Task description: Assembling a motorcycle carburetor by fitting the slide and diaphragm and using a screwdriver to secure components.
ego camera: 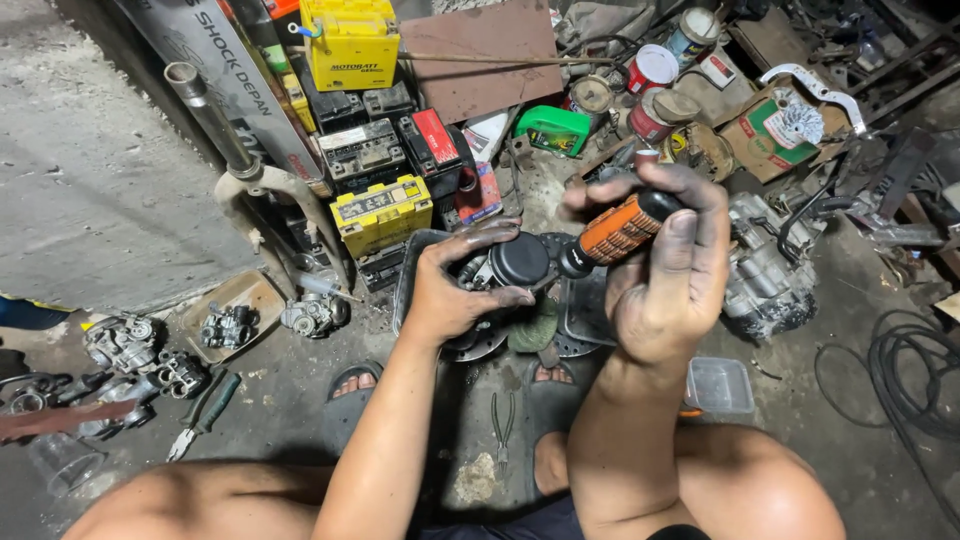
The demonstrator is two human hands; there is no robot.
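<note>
Left hand: greasy, fingers curled round a round black part and holding it steady above a dark metal tray on the workshop floor; what the part belongs to cannot be told, as the hand and tool hide most of it

Right hand: closed firmly round the orange-and-black handle of a screwdriver, which lies nearly level, its working end pointing left and meeting the black part; the tip itself is hidden

Step in hand, as judged: driving or loosening a fastener on the black part, the left hand bracing while the right turns

Next move calls for, as judged: the tool kept square to the fastener, steady inward pressure so the tip does not slip on oily metal, and a firm counter-hold from the left hand

Surroundings: pliers on the floor between the sandalled feet; clear plastic tub just beside the right forearm; engine casing to the right; yellow battery and others stacked behind; carburettors to the left
</note>
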